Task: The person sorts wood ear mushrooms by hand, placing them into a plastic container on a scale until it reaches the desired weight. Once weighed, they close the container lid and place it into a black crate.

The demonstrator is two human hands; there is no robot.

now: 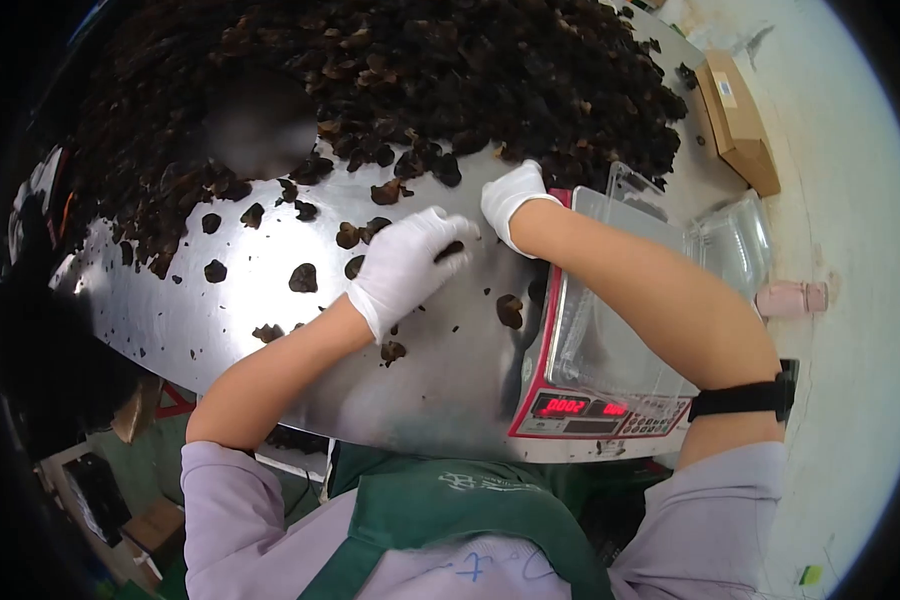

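Note:
My left hand (415, 262), in a white glove, is over the metal table (425, 395) with its fingers bent around a dark wood ear mushroom (450, 251). My right hand (515, 203), gloved too, is just ahead of it, by the near edge of the big pile of wood ear mushrooms (490, 75). Its fingers are curled in, and whatever they may hold is hidden. Loose pieces, such as one wood ear (303, 278), lie around my left hand. Beneath my right forearm stands a red-edged digital scale (542, 385) with a lit display, bearing a clear plastic container (610, 340).
More clear plastic boxes (735, 240) sit right of the scale. Beyond them are a pink bottle-like item (792, 298) and a cardboard box (735, 125) along the table's right side. Boxes (155, 525) stand on the floor at lower left.

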